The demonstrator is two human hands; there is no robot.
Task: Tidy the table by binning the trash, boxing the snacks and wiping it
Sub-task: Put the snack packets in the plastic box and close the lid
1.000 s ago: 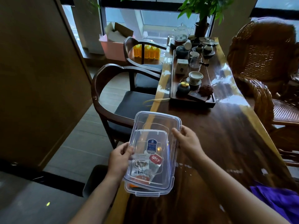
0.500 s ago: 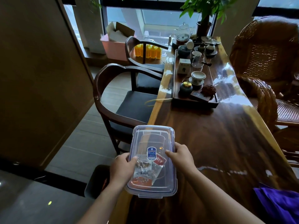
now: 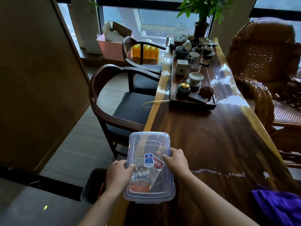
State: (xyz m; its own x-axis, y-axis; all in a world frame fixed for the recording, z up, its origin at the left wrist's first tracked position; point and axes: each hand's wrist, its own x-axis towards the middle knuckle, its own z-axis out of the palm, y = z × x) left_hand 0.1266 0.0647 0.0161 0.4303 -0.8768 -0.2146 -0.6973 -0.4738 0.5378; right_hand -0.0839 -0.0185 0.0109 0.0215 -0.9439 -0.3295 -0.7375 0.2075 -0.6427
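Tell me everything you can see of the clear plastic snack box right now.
The snack box is a clear, rectangular plastic container with rounded corners. Its transparent lid, blue-edged, lies flat on top and carries a blue label. Snack packets show inside, white, red and orange. It sits at the near left edge of the wooden table. The left hand and right hand press on the lid from either side.

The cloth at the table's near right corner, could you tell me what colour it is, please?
Purple; the cloth shows in the head view.
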